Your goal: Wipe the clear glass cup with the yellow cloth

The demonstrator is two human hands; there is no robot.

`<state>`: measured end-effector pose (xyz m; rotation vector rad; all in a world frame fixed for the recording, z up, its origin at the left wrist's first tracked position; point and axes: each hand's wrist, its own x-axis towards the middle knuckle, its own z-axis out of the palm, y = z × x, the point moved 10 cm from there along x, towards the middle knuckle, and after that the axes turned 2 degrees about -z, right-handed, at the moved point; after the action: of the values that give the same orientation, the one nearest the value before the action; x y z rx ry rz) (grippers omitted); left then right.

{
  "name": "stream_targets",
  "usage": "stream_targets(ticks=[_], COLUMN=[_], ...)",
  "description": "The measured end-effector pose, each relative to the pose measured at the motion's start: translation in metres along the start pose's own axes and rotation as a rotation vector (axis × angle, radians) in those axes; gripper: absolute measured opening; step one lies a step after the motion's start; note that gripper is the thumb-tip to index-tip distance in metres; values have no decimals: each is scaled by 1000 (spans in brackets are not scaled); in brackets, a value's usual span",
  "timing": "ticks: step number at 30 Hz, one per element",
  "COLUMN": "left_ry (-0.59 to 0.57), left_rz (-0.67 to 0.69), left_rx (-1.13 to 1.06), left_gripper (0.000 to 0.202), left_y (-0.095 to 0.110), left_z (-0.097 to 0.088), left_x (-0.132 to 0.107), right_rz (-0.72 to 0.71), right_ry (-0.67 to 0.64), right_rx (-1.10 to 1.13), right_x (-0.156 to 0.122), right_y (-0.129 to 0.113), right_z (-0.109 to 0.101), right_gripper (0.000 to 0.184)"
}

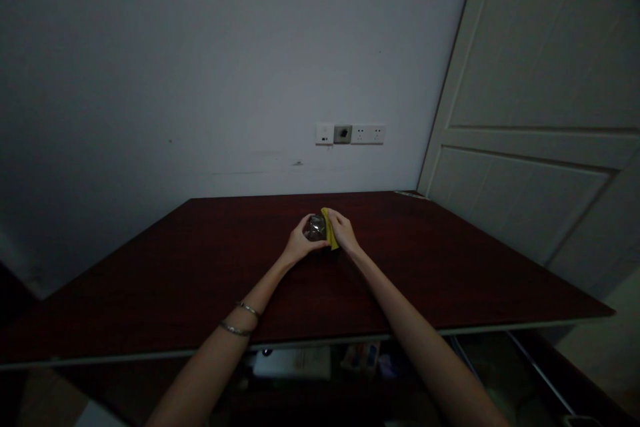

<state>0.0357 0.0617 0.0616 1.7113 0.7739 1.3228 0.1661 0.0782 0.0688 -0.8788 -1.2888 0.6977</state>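
Note:
Both my arms reach out over a dark red-brown table (pixel 200 267). My left hand (pixel 299 241) is curled around a small dark, shiny object (pixel 315 229) that I cannot identify. My right hand (pixel 343 232) presses a yellow cloth (pixel 328 224) against the right side of that object, fingers closed on the cloth. The hands meet just above the tabletop, near its far middle. Two thin bangles (pixel 243 319) circle my left forearm.
A pale wall stands behind the table with a row of wall sockets (pixel 350 134). A white panelled door (pixel 540 120) is on the right. Below the table's near edge, a white box (pixel 295 361) and small items lie on a lower shelf.

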Motion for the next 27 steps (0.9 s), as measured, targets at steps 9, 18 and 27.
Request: stream_targets(ticks=[9,18,27], left_ry=[9,-5,-18], left_rz=[66,50,37], left_rx=[84,81,19], left_gripper=[82,82,83], left_y=[6,5,3], left_z=[-3,-1,0], left_x=[-1,-1,-1], right_rz=[-86,-160,-235], right_ry=[-67,-64,-99], right_rx=[22,-48,-90], right_x=[-3,-9,-16], right_y=[-24,-33,-48], right_z=[3,6,11], right_gripper=[35,31,24])
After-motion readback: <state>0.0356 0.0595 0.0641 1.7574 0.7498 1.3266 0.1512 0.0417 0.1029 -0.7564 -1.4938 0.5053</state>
